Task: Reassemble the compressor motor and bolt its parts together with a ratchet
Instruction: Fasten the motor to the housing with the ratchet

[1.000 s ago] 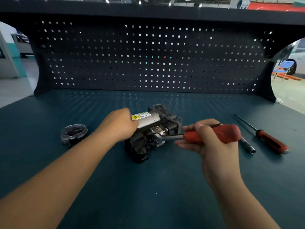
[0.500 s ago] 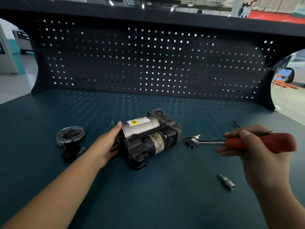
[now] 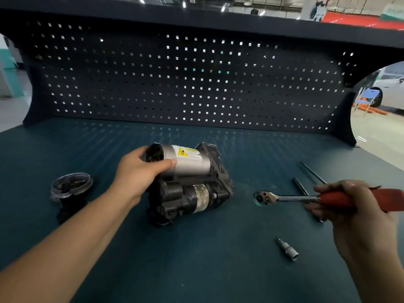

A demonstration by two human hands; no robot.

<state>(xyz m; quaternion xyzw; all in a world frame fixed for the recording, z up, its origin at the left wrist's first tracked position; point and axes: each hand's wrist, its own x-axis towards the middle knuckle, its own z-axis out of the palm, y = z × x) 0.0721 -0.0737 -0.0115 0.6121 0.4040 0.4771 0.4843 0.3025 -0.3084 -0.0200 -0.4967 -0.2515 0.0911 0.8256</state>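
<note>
The compressor motor (image 3: pixel 192 184), a black body with a silver cylinder bearing a yellow warning label, sits mid-bench. My left hand (image 3: pixel 140 171) grips the open left end of the silver cylinder, thumb across its front. My right hand (image 3: pixel 347 206) holds the red handle of the ratchet (image 3: pixel 282 197) to the right of the motor. The ratchet's bare head hangs just above the bench. A loose socket bit (image 3: pixel 287 249) lies on the bench below the ratchet head.
A round end cap (image 3: pixel 71 185) on a black part rests at the left. Behind my right hand lie an extension bar (image 3: pixel 300 189) and a thin dark shaft (image 3: pixel 311 171). A dark pegboard (image 3: pixel 196 84) walls the back of the green bench (image 3: pixel 196 270).
The ratchet came off the motor and swung right; its socket bit now lies on the bench. My left hand shifted from the motor's side to gripping the cylinder's end.
</note>
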